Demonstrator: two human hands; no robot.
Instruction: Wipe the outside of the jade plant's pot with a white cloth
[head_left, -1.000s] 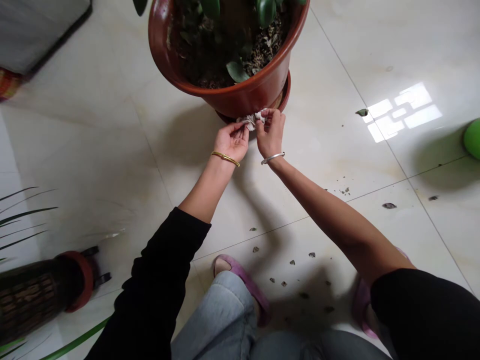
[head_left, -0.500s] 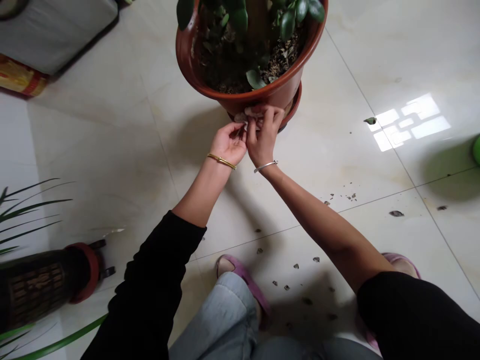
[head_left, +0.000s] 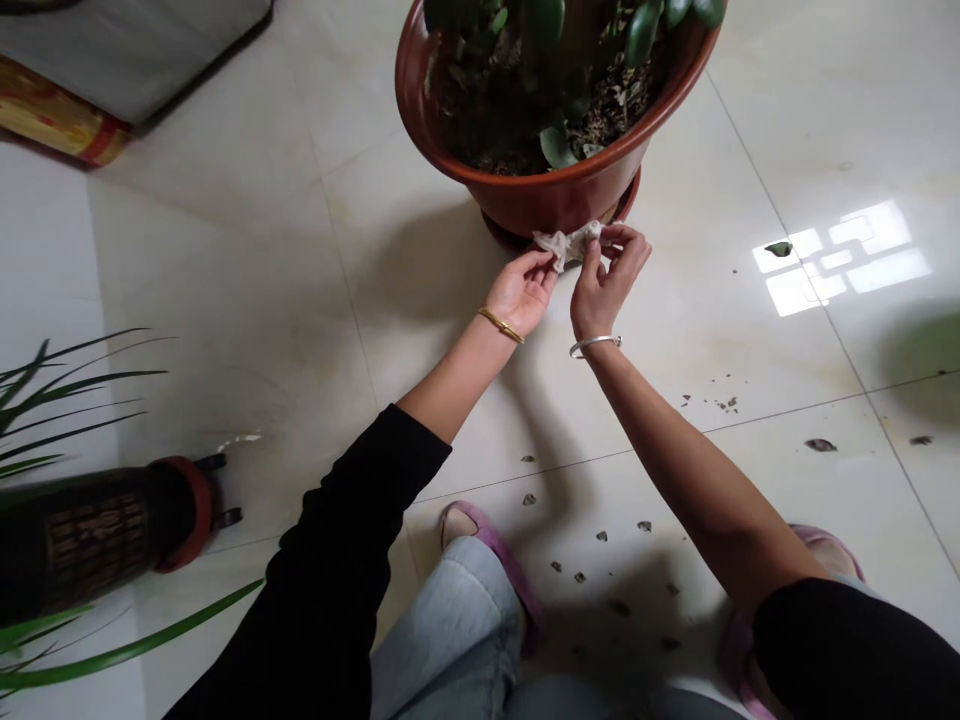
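Note:
A crumpled white cloth (head_left: 568,243) is stretched between my hands, just in front of a reddish-brown plant pot (head_left: 559,195). My left hand (head_left: 521,293), with a gold bangle, pinches the cloth's left end. My right hand (head_left: 607,280), with a silver bangle, holds its right end between fingers and thumb. The cloth lies against or very near the pot's lower wall, and I cannot tell whether it touches. A dark saucer (head_left: 626,200) shows under the pot. Thick green leaves (head_left: 559,145) rise from dark soil strewn with dry leaves (head_left: 611,110).
Dark leaf bits (head_left: 600,535) are scattered on the glossy tile floor (head_left: 225,280) near my pink slippers (head_left: 480,540). A long-leaved plant (head_left: 75,400) in a dark pot with a red rim (head_left: 187,515) stands at left. A grey object (head_left: 127,50) sits at top left.
My hands have drawn apart, opening the cloth out between them. The view has shifted, so the pot and hands sit further right in the picture. The green ball has left view.

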